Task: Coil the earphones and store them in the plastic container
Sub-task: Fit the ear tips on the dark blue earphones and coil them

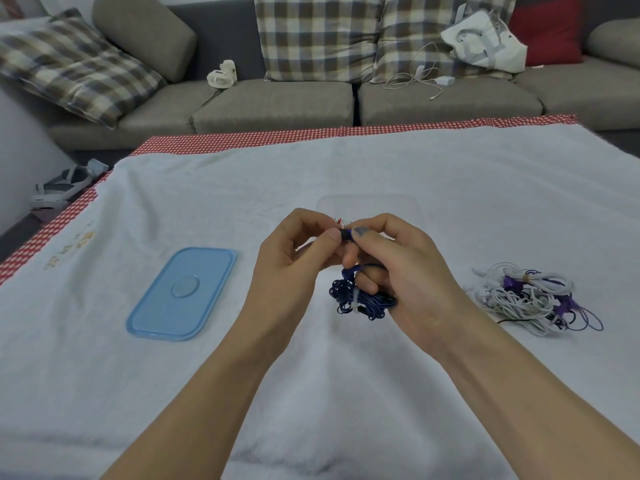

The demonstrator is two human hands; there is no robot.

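Earphones (360, 299) in dark blue hung as a loose bundle of loops just below the curled fingers of the right hand (401, 268), held above the towel. Seen from the head camera, the left hand (294, 251) pinched a small black end of the cord between thumb and forefinger, touching the right thumb, which pinched the same end. To do this step well, I judged the loops should be kept even and tight under the right fingers while the free end was wound round, so the bundle would not spring open. Behind the fingers lay the clear plastic container (408, 206), mostly hidden; I could not tell what it held. Left of the fingers sat its blue lid (180, 296). Right of them lay 1 tangled heap of white and purple cables (530, 296). All rested on a white towel (311, 393) over a red checked cloth (242, 138), with a grey sofa (277, 105) beyond.
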